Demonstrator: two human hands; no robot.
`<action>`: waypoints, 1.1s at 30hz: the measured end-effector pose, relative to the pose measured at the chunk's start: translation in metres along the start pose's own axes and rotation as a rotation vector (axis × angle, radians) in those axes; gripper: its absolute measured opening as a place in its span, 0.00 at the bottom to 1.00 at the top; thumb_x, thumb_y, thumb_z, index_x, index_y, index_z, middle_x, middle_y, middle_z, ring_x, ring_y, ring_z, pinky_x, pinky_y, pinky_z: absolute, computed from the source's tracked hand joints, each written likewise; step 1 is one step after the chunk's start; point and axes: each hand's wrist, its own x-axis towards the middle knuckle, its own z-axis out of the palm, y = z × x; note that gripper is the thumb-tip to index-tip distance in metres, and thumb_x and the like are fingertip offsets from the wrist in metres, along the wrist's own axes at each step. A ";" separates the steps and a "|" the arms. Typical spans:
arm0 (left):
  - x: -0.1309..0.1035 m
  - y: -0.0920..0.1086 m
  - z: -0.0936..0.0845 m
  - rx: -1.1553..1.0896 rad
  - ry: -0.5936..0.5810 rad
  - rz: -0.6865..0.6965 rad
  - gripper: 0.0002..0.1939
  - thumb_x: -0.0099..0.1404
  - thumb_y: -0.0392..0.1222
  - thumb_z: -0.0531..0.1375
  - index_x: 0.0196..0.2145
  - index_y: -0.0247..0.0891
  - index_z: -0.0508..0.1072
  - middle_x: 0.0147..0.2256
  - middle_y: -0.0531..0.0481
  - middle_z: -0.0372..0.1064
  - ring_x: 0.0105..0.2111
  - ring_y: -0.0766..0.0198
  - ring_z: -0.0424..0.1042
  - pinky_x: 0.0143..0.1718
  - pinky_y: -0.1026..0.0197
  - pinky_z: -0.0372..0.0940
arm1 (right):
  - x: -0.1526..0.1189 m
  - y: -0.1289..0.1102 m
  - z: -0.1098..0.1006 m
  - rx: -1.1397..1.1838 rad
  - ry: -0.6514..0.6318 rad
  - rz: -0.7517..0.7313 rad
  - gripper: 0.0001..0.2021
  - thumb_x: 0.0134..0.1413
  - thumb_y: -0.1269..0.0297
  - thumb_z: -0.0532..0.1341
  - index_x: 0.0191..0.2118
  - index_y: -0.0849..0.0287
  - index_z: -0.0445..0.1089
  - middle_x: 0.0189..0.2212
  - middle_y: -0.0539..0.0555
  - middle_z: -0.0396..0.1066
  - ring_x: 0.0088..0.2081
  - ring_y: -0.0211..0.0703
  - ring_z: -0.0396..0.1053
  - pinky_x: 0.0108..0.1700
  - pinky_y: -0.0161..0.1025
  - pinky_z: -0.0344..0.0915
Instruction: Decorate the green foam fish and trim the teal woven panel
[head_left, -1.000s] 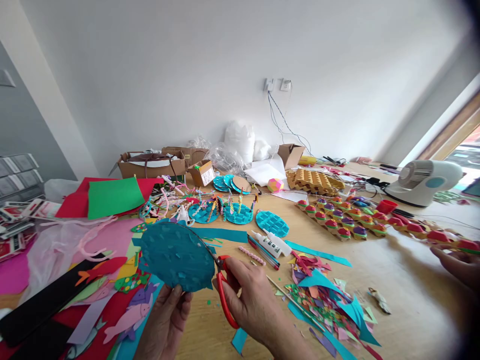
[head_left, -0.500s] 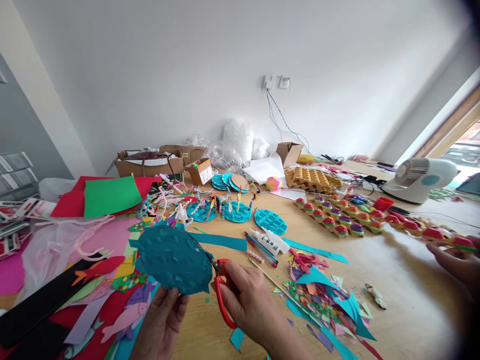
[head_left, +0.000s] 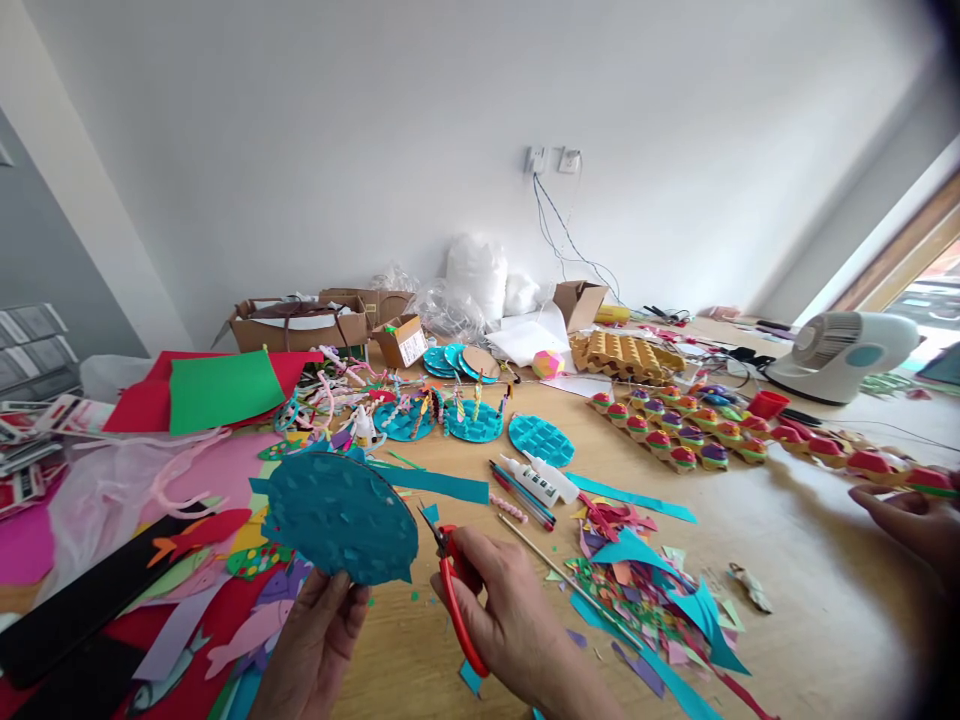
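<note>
A round teal paper-covered disc (head_left: 341,518) with a ragged edge is held up in my left hand (head_left: 319,635), pinched at its lower rim. Strips of teal paper stick out at its sides. My right hand (head_left: 506,610) is closed round the red handles of the scissors (head_left: 466,625), whose dark blades point up and left, a little apart from the disc's right edge. A small teal scrap (head_left: 430,513) is by the blade tips. Behind the disc, a long teal strip (head_left: 442,484) reaches to the right.
Teal discs (head_left: 541,441), glue bottles (head_left: 536,480), pens (head_left: 523,493) and a paper scrap pile (head_left: 630,580) lie ahead and right. Another person's hand (head_left: 911,520) touches painted egg-carton pieces (head_left: 847,458). Paper fish (head_left: 199,535) lie left; a white fan (head_left: 844,355) stands back right.
The scissors have come away from the disc's edge, moving slightly right and down. The disc has shifted a little left. A small teal scrap now shows by the blades.
</note>
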 end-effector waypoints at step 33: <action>-0.005 -0.002 0.010 -0.065 -0.267 -0.236 0.14 0.42 0.30 0.69 0.29 0.36 0.73 0.28 0.51 0.73 0.27 0.62 0.74 0.17 0.73 0.65 | -0.009 0.033 -0.006 -0.531 -0.281 -0.024 0.12 0.46 0.59 0.59 0.37 0.57 0.70 0.32 0.56 0.69 0.37 0.47 0.64 0.37 0.40 0.55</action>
